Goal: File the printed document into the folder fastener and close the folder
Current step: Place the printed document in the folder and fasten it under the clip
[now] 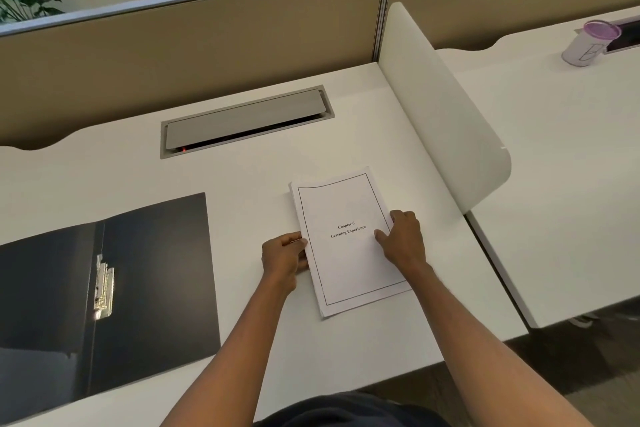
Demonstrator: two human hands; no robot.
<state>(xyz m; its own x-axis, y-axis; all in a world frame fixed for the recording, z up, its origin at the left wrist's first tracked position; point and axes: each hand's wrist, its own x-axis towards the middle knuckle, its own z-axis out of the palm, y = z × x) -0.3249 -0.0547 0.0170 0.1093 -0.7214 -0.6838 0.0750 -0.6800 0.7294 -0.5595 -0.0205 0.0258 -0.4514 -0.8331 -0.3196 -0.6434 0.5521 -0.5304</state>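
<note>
A stack of white printed pages, the document (343,263), lies flat on the white desk (263,177), its cover reading "Chapter 6 Learning Experience". My left hand (284,258) pinches the stack's left edge. My right hand (403,239) rests on its right edge, fingers bent onto the top page. To the left, apart from the document, a black folder (156,281) lies open flat, with its metal fastener (104,289) along the spine. Neither hand touches the folder.
A grey cable hatch (247,121) is set into the desk behind the document. A white divider panel (446,121) stands at the right edge, tan partitions at the back. A purple-lidded cup (590,42) sits on the neighbouring desk.
</note>
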